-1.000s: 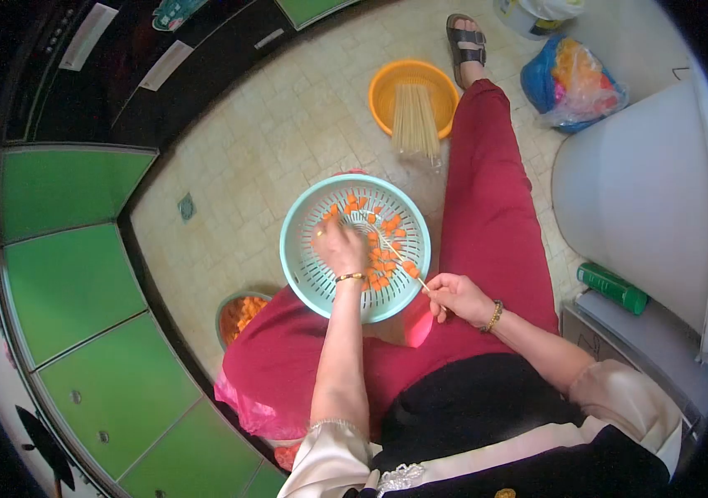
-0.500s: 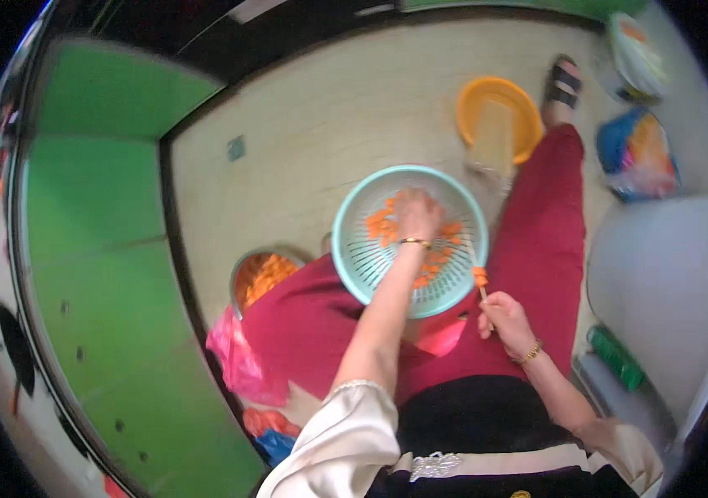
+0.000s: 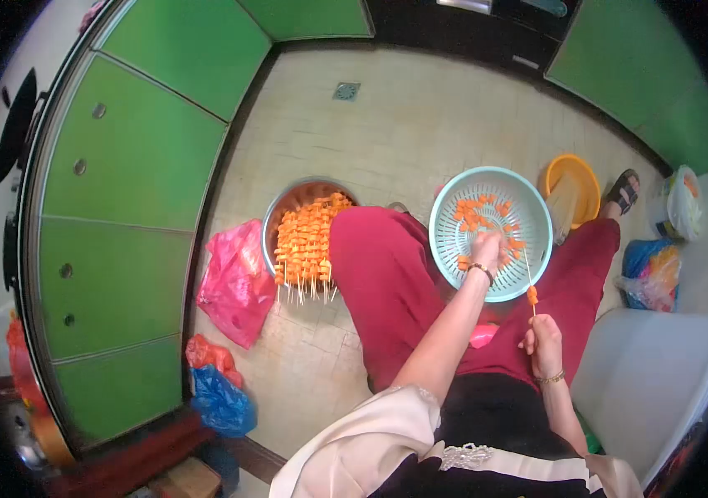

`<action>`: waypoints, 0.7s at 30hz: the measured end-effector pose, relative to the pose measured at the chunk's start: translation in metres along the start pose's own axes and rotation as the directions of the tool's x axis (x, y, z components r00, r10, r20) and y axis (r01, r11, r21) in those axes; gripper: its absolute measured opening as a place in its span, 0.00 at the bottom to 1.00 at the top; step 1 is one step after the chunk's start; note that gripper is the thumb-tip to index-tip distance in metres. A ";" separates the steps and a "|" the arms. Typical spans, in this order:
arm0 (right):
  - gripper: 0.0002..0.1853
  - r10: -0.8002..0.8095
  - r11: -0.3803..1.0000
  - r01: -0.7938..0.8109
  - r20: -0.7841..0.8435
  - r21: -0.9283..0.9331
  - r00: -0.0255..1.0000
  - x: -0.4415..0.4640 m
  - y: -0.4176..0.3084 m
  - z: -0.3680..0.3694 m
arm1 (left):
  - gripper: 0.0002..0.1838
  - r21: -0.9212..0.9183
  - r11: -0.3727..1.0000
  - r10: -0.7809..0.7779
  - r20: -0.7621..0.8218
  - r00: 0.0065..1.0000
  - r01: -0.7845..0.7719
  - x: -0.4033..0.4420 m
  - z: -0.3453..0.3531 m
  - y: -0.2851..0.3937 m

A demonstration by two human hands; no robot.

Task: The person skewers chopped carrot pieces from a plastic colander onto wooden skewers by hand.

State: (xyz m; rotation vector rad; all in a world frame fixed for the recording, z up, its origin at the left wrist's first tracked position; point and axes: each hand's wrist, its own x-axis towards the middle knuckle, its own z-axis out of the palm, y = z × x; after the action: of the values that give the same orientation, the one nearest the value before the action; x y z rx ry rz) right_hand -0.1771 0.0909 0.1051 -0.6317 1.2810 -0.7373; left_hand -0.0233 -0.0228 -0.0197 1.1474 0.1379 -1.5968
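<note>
My left hand (image 3: 489, 249) is down inside a pale blue plastic colander (image 3: 445, 207), its fingers drawn together among small carrot pieces (image 3: 472, 217). What those fingers hold, if anything, is hidden. Over my thigh, just below the colander's rim, my right hand (image 3: 543, 342) is closed round the lower end of a thin wooden skewer (image 3: 528, 270). A few carrot pieces (image 3: 532, 295) are threaded on it just above the fist, while its bare upper part points up across the colander. The colander rests between my legs.
On the left, a metal bowl (image 3: 269, 241) holds many loaded carrot skewers (image 3: 308, 236). Around it lie a pink bag (image 3: 236, 282) and a blue bag (image 3: 223, 402). An orange basin (image 3: 590, 178) stands beyond my right leg. Green cabinets (image 3: 126, 266) line the left side.
The view has swung left, bringing the bowl of skewers fully into sight. My left hand's fingers, spread and blurred before, are now drawn together in the colander. The right hand still holds the skewer.
</note>
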 end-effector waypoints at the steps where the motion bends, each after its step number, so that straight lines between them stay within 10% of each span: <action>1: 0.06 -0.013 1.000 0.013 0.010 -0.021 1.000 -0.004 0.002 0.002 | 0.01 -0.030 1.000 -0.006 0.006 1.000 0.006 0.000 -0.002 0.000; 21: 0.06 -0.139 0.971 0.142 0.026 -0.191 0.990 -0.044 -0.002 -0.015 | 0.14 0.026 0.997 -0.076 0.271 0.960 0.071 -0.036 -0.015 0.007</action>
State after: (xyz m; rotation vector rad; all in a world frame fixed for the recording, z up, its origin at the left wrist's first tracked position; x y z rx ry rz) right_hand -0.1972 0.1241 0.1305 -0.8905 1.3156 -0.7283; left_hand -0.0119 0.0088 0.0014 0.9327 -0.0130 -1.8076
